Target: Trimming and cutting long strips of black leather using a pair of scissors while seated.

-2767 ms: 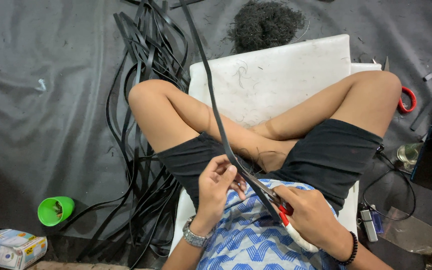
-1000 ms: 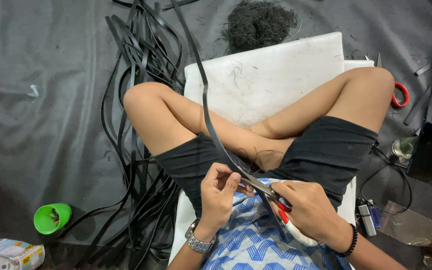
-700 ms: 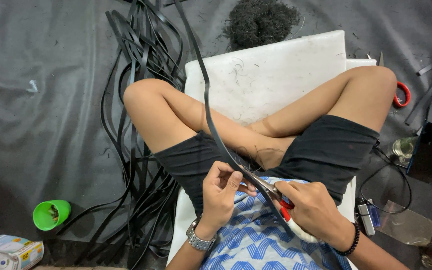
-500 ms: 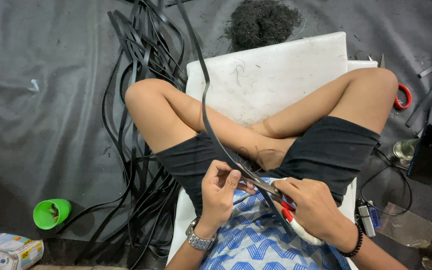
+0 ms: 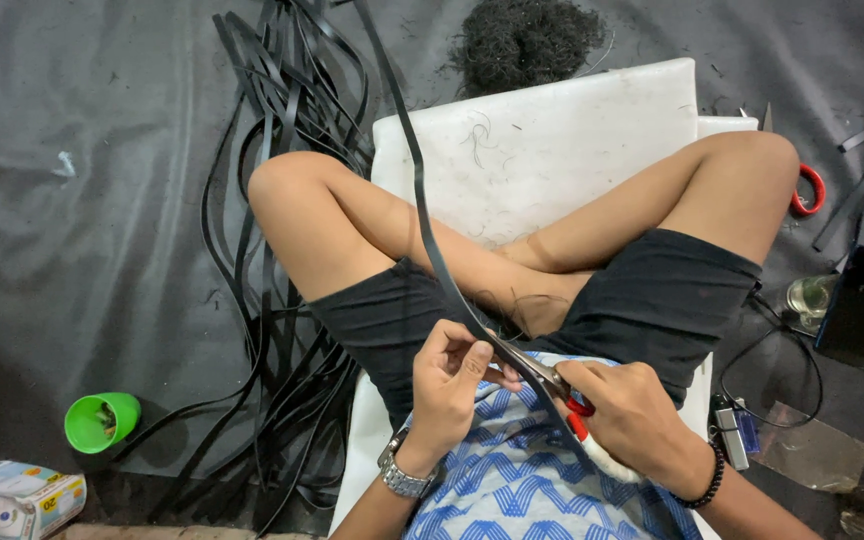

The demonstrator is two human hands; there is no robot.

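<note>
Box: a small cardboard carton [image 5: 14, 497] lies at the far lower left on the dark floor sheet [image 5: 82, 230].
Cup: a green plastic cup [image 5: 102, 421] sits just beside it, on its side.
Strip pile: a loose heap of black flat strips [image 5: 277, 130] is spread on the floor by the person's knee.
Working strip: one long black strip [image 5: 417, 190] runs from the pile, across the white cushion [image 5: 552, 140], down to the lap.
Left hand: the left hand [image 5: 447, 385] has its fingers [image 5: 472, 360] pinching the strip just short of the blades.
Scissors: red-handled scissors [image 5: 547, 380] meet the strip at the pinch (blade gap too small to tell).
Right hand: the right hand [image 5: 632, 420] has its fingers curled shut through the scissor handles.
Handling: the strip looks light, thin and springy, probably slick; a hold close to the blades seems best.
Right edge: a second pair of red-handled scissors [image 5: 804, 190] and a dark phone [image 5: 862, 305] lie on the floor.
</note>
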